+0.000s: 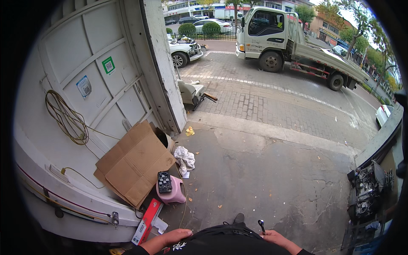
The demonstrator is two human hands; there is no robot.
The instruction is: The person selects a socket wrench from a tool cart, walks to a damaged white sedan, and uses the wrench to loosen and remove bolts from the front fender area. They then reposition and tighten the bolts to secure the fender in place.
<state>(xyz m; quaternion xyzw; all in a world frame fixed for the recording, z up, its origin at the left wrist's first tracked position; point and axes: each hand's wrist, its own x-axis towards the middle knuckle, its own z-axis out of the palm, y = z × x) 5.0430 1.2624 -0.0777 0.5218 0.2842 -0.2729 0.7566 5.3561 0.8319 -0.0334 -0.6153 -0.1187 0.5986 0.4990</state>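
Note:
My left hand (175,238) is at the lower middle against my dark clothing, its fingers curled; whatever it may hold is hidden. My right hand (278,240), on the other side of my waist, grips a ratchet wrench (262,226) that stands up from the fist. Nearest my left hand are a red and white long box (147,220) on the floor and a pink stool (172,193), which bears a black slotted plastic part (164,182).
Flattened cardboard (134,165) and a crumpled cloth (184,159) lie by the white door (89,55) at left. An engine (367,191) sits at right. Beyond the concrete threshold (272,131) are a car seat (191,91), a damaged white car (182,53) and a flatbed truck (267,42).

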